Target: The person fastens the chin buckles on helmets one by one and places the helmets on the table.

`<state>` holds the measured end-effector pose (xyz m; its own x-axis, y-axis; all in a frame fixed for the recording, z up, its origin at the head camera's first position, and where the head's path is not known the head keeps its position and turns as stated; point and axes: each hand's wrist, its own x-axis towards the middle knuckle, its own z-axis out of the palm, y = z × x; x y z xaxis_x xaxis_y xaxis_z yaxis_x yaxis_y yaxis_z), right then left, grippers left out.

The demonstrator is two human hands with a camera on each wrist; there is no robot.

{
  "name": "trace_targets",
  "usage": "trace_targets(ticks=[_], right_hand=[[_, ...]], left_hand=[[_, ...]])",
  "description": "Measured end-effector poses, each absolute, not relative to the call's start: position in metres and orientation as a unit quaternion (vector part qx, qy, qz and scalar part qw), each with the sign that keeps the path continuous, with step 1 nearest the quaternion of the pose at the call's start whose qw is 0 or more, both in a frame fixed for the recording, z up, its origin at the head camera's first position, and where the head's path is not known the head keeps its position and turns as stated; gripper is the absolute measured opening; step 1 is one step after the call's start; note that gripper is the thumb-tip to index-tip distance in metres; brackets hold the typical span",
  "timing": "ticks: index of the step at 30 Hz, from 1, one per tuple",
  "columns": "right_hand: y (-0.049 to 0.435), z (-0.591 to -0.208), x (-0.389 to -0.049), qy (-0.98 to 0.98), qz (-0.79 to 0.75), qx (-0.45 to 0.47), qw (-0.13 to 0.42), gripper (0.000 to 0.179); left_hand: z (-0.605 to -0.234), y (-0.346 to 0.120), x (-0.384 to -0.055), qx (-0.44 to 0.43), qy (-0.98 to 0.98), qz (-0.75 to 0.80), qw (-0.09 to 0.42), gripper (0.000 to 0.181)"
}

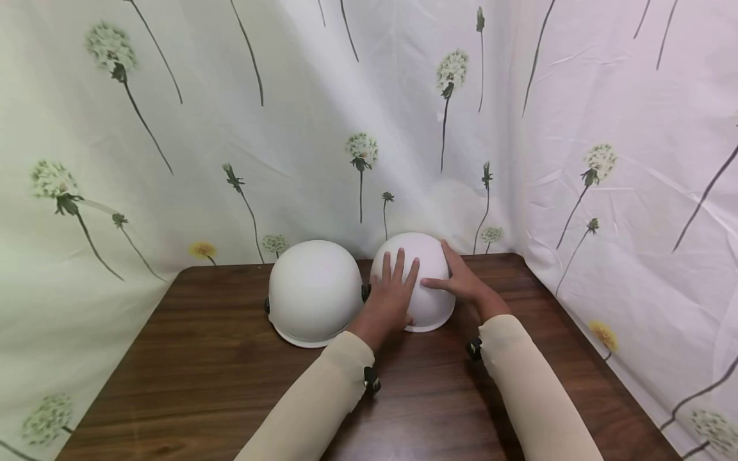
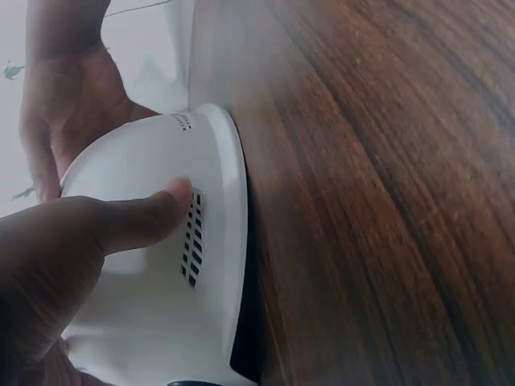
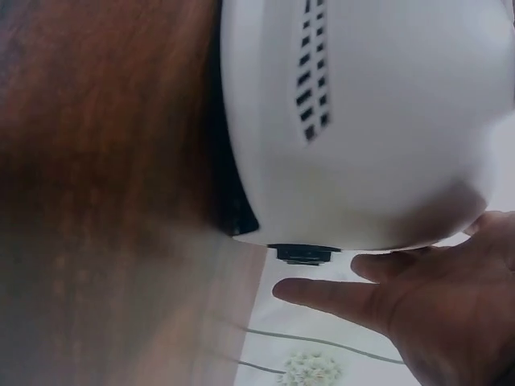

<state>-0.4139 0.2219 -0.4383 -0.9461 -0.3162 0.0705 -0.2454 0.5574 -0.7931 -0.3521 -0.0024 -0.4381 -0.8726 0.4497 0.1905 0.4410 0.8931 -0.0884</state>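
White and domed, 1 helmet (image 1: 429,304) is flanked by the left hand (image 1: 391,298) and right hand (image 1: 466,285), both spread, unclenched, presumably for steadiness beside the other helmet (image 1: 314,291).

Past the left hand (image 1: 392,301) and the right hand (image 1: 468,288), I see a white cloth backdrop (image 1: 294,121) printed with pale dandelion heads (image 1: 362,147) on thin dark stems. To the right of the right hand it meets, at a corner, a creased side panel (image 1: 628,83), where a yellow flower (image 1: 603,335) shows low down. I pick out another yellow bloom (image 1: 203,250) well to the left of the left hand. Beneath both hands I have a dark brown, wood-grained tabletop (image 1: 202,365) with rounded far corners. Light leaves a pale sheen on the near side of the hands; the cloth looks greenish to their left, lilac to their right.
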Motion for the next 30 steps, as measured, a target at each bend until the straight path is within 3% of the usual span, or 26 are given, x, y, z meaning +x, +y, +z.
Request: trace_targets(ticks=[13,23,30], right_hand=[[0.215,-0.442,-0.403,0.837,-0.533,-0.109,0.056,0.122],[0.208,-0.428,-0.393,0.865,-0.489,-0.112,0.006,0.128],[0.205,-0.398,-0.372,0.909,-0.404,-0.1,-0.01,0.131]], left_hand=[[-0.44,-0.002,-0.359,-0.24,-0.965,-0.076,0.07,0.13],[-0.438,-0.007,-0.352,-0.265,-0.954,-0.098,0.098,0.126],[-0.435,-0.011,-0.339,-0.283,-0.937,-0.17,0.114,0.127]])
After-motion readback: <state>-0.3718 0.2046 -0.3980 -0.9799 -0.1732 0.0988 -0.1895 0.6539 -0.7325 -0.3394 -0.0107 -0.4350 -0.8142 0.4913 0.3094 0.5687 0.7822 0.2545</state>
